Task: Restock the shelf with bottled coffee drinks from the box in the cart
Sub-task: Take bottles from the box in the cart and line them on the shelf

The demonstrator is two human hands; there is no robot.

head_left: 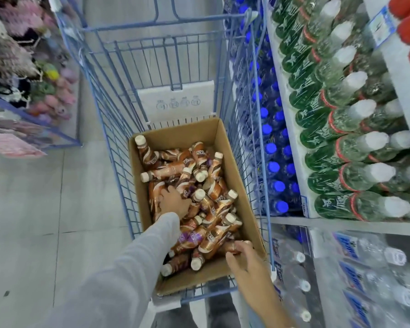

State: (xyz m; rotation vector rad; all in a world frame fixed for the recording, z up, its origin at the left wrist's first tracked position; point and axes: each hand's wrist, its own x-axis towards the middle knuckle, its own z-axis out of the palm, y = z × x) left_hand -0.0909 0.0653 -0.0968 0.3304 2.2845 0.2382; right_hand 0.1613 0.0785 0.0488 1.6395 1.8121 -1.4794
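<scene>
You are looking down into a blue wire cart (pixel 109 129) that stands in a shop aisle, and an open cardboard box (pixel 246 209) sits in its near end. The box is filled with a loose heap of coffee bottles (pixel 213 230), brown and orange with cream caps, lying on their sides and pointing every which way. Your left hand (pixel 173 202), with a grey sleeve (pixel 118 275) down to the wrist, reaches into the left half of the box and lies palm down on the heap, its fingers curled over and into the bottles; you cannot tell whether it has closed on any one of them. Your right hand (pixel 249 259) is at the near right corner of the box, with the fingers wrapped round the end of one bottle (pixel 231 247) that lies against the box wall. To your right, just beside the cart, the shelf (pixel 291 129) carries rows of green-labelled clear bottles (pixel 341 147) with white caps on the upper level and blue-capped bottles (pixel 273 166) behind the cart's wire side. Lower down on that side lie shrink-wrapped packs of water (pixel 355 268). Across the aisle on your left hang soft, woolly items (pixel 21 55) in pink, white and dark shades over a blue rack. The floor (pixel 33 209) is pale grey tile.
</scene>
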